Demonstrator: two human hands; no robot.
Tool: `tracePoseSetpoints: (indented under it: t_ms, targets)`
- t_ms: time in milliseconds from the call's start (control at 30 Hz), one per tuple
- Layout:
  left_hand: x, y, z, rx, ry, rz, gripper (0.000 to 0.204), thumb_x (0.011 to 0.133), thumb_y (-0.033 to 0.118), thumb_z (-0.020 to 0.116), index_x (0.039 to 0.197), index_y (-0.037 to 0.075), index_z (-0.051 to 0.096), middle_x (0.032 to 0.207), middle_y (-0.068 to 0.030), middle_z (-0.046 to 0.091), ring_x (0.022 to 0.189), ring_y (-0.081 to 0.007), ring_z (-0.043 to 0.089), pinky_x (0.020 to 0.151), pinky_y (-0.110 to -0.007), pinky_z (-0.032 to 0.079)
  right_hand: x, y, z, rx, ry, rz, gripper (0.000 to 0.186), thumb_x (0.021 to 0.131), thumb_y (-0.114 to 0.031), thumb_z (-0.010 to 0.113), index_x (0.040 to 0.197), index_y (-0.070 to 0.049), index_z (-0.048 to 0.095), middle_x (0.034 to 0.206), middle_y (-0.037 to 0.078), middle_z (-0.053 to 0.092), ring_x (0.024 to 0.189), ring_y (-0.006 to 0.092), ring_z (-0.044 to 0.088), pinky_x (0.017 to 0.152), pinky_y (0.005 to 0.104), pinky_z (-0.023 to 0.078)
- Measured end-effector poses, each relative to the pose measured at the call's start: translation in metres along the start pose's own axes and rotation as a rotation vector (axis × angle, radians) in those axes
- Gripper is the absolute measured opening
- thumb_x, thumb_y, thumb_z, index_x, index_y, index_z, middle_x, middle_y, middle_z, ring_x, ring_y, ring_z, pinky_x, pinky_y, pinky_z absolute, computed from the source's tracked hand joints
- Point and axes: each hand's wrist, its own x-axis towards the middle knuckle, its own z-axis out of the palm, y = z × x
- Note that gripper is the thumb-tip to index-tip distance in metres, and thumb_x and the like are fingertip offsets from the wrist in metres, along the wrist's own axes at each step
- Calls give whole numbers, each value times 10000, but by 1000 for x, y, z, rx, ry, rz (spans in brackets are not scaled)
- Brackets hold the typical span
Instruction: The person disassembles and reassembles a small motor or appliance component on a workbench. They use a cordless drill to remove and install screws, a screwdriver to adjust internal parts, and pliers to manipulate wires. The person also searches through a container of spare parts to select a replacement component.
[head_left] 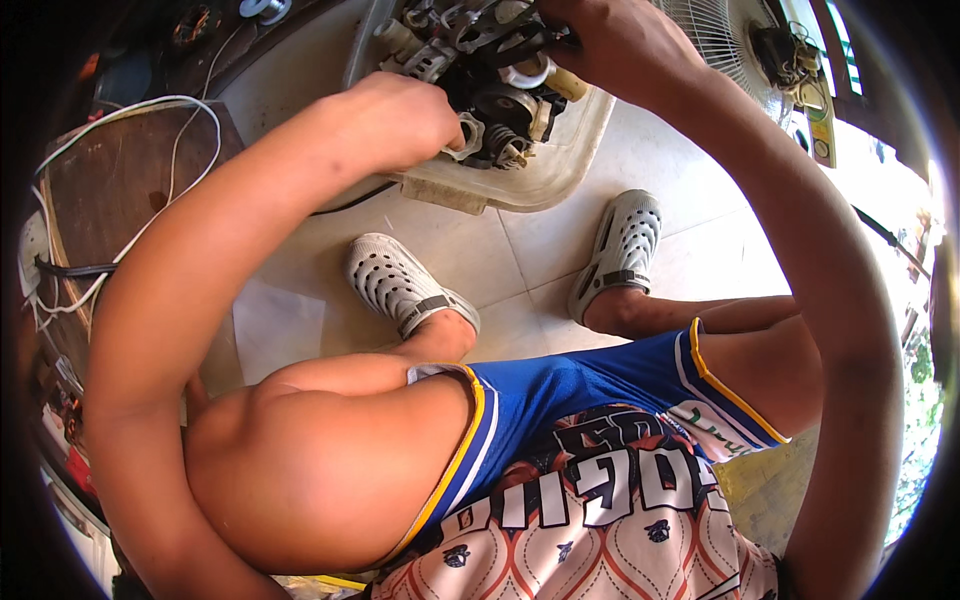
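A pale plastic tub [560, 165] stands on the tiled floor in front of me, filled with several small mechanical parts: black housings, springs and cream fittings [500, 95]. My left hand [405, 115] is curled at the tub's near left side, its fingers closed on a small ridged white ring. My right hand [600, 35] reaches over the top of the pile, its fingers gripping a dark metal part. My forearms cross the view from below.
My feet in grey perforated clogs [400, 285] [620, 250] rest on the tiles below the tub. A dark wooden table [120, 180] with white cables lies at left. A fan grille [715, 35] stands at top right.
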Motion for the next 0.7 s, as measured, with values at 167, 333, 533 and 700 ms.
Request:
tracePoseSetpoints:
  t_ms: [167,333,533,700]
  targets:
    - [15,-10,32,166,2,20,345,940,104,639,1206,242,810,1038,-176,731,992,-357,755,860,-485,606,-13,-14,-10,8,107,-94,196,853,-188,751,986,-49,712,992,162,721,951,392,727,805,505,588]
    - [13,-24,30,314,183,101,181,901,68,656,1038,151,741,1045,-159,718,918,-378,751,774,-475,618,-38,-34,9,144,92,-181,175,926,-147,739,1086,-76,748,1031,106,753,947,320,744,825,416,614]
    - [19,-52,-9,85,347,184,302,828,49,710,1124,108,696,993,-150,704,939,-354,737,810,-457,610,-44,-52,72,362,-434,-51,223,938,-167,665,1099,-63,779,978,190,765,940,395,739,850,470,604]
    - [39,-53,-33,14,566,249,218,814,98,713,1031,115,728,924,-164,701,885,-385,714,804,-480,595,1,-70,138,286,-508,-23,261,949,-244,626,1103,-142,810,1006,195,771,983,401,742,882,491,603]
